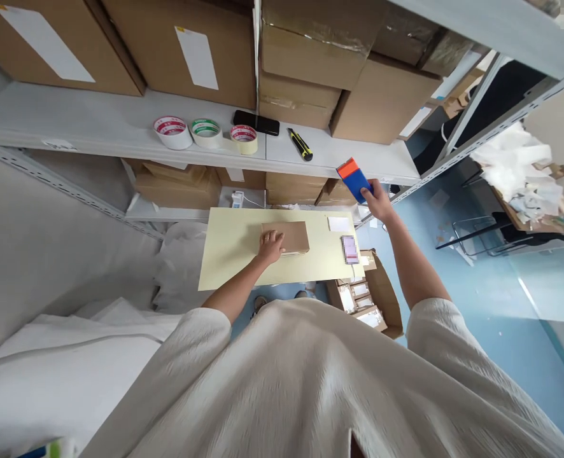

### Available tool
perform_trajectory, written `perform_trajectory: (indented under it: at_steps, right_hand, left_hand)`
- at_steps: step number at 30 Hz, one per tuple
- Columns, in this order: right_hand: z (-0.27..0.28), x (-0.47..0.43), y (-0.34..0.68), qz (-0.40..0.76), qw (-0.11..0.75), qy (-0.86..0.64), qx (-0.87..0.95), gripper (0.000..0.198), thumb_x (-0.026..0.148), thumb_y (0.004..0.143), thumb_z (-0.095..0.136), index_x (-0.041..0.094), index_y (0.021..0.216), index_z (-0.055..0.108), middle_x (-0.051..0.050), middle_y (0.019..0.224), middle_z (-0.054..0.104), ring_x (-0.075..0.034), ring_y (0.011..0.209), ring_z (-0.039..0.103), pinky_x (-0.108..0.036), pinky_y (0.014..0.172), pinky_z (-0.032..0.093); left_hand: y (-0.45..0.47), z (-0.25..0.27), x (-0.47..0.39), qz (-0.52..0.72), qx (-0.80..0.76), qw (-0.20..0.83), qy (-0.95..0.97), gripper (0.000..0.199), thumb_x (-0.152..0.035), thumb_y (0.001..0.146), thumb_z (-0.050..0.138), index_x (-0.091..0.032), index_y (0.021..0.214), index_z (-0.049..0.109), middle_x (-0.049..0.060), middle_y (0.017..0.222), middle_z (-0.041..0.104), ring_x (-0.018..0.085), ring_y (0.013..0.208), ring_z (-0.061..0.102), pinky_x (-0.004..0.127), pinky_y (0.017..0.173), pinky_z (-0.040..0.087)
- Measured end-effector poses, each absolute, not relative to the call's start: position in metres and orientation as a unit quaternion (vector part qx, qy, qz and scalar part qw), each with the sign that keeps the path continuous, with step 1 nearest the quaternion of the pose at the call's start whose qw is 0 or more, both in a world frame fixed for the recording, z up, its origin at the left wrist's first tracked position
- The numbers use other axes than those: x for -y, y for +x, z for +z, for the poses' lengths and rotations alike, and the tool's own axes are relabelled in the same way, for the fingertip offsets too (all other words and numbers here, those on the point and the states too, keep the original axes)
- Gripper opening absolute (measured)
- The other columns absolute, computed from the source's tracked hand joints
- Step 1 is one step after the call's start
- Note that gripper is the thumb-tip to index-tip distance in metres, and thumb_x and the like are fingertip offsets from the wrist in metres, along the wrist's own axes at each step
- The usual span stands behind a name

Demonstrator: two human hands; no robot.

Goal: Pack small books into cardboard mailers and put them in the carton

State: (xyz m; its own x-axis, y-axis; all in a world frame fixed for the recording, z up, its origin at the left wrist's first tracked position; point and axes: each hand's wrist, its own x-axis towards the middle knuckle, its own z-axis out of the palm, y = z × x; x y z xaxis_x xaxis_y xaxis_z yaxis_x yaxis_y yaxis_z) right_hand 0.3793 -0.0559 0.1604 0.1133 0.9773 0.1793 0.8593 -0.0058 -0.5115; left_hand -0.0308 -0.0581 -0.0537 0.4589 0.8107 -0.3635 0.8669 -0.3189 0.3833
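A small brown cardboard box [294, 236] lies on the pale yellow tabletop [229, 254]. My left hand [271, 245] rests on the left part of this box with its fingers laid over the top. Out to the right, my right hand [376, 198] grips a flat blue block with an orange end [356, 181]; its exact kind is not clear. It is raised near the shelf's front edge, orange end pointing up and left. A yellow-and-black utility knife [300, 145] lies on the shelf [119, 121], left of the block.
Rolls of tape [172, 131] and a black phone [256, 122] sit on the shelf before large cartons [196, 57]. On the table's right are a white paper slip [338, 224] and a lit phone [350, 249]. An open carton [387, 292] of small boxes stands below.
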Motion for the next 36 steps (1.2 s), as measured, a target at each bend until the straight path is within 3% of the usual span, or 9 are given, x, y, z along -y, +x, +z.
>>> perform_trajectory:
  at_steps: [4,7,14,21,24,28,31,33,36]
  right_hand:
    - [0.178,0.01,0.397,0.017,0.232,-0.706,0.669,0.059,0.068,0.115,0.043,0.023,0.148,0.063,-0.019,0.14,0.074,-0.04,0.132,0.062,-0.064,0.121,0.044]
    - [0.186,-0.028,0.405,-0.023,0.198,-0.704,0.681,0.059,0.058,0.117,0.042,0.02,0.157,0.06,-0.024,0.152,0.07,-0.042,0.139,0.06,-0.065,0.123,0.041]
    - [0.151,-0.098,0.426,-0.049,0.128,-0.71,0.691,0.059,0.041,0.112,0.045,0.017,0.163,0.061,-0.026,0.156,0.068,-0.044,0.145,0.059,-0.071,0.125,0.039]
    - [0.13,-0.094,0.429,-0.094,0.181,-0.657,0.726,0.065,0.048,0.119,0.033,0.021,0.175,0.049,-0.025,0.171,0.052,-0.048,0.158,0.045,-0.074,0.125,0.035]
    - [0.121,-0.06,0.408,-0.089,0.228,-0.636,0.732,0.06,0.045,0.118,0.035,0.023,0.171,0.054,-0.023,0.167,0.054,-0.047,0.156,0.047,-0.075,0.125,0.036]
    - [0.062,-0.004,0.356,0.028,0.255,-0.62,0.742,0.048,0.042,0.113,0.049,0.021,0.152,0.067,-0.023,0.15,0.066,-0.046,0.143,0.057,-0.073,0.121,0.045]
    - [0.002,0.029,0.313,0.201,0.27,-0.62,0.709,0.043,0.044,0.108,0.056,0.022,0.142,0.073,-0.021,0.141,0.071,-0.04,0.13,0.066,-0.066,0.12,0.053]
    - [-0.032,0.044,0.288,0.333,0.268,-0.658,0.62,0.047,0.045,0.102,0.062,0.022,0.141,0.074,-0.021,0.143,0.072,-0.036,0.121,0.072,-0.06,0.116,0.06]
    - [-0.064,0.058,0.262,0.466,0.251,-0.704,0.474,0.062,0.047,0.093,0.072,0.02,0.149,0.071,-0.023,0.155,0.07,-0.036,0.126,0.074,-0.057,0.116,0.062]
  left_hand:
    - [-0.028,-0.056,0.056,-0.034,-0.53,0.28,0.8,0.08,-0.036,0.102,0.076,-0.031,0.178,0.053,0.02,0.188,0.039,0.042,0.177,0.034,0.06,0.147,0.018]
    - [-0.026,-0.059,0.056,-0.028,-0.536,0.302,0.788,0.08,-0.035,0.101,0.079,-0.031,0.176,0.054,0.018,0.188,0.039,0.042,0.177,0.033,0.06,0.147,0.019]
    - [-0.028,-0.075,0.059,0.005,-0.541,0.304,0.784,0.08,-0.028,0.099,0.079,-0.03,0.175,0.056,0.017,0.185,0.043,0.042,0.174,0.037,0.063,0.146,0.023]
    - [-0.03,-0.077,0.06,0.017,-0.541,0.301,0.785,0.081,-0.027,0.096,0.081,-0.031,0.174,0.058,0.016,0.18,0.047,0.04,0.172,0.039,0.061,0.146,0.024]
    - [-0.031,-0.074,0.059,0.01,-0.544,0.302,0.783,0.081,-0.026,0.096,0.081,-0.031,0.173,0.058,0.017,0.18,0.047,0.04,0.171,0.04,0.061,0.146,0.024]
    - [-0.031,-0.07,0.057,0.007,-0.547,0.306,0.779,0.081,-0.027,0.095,0.082,-0.031,0.173,0.059,0.017,0.178,0.047,0.041,0.17,0.04,0.06,0.145,0.025]
    - [-0.03,-0.07,0.056,0.011,-0.558,0.308,0.771,0.083,-0.03,0.091,0.087,-0.032,0.171,0.062,0.016,0.176,0.049,0.042,0.168,0.041,0.06,0.144,0.026]
    - [-0.029,-0.07,0.056,0.014,-0.563,0.313,0.765,0.085,-0.03,0.089,0.089,-0.033,0.17,0.063,0.016,0.174,0.051,0.043,0.167,0.043,0.06,0.143,0.026]
    - [-0.03,-0.072,0.057,0.033,-0.563,0.326,0.759,0.081,-0.028,0.088,0.088,-0.032,0.166,0.067,0.015,0.173,0.053,0.042,0.165,0.045,0.06,0.143,0.028]
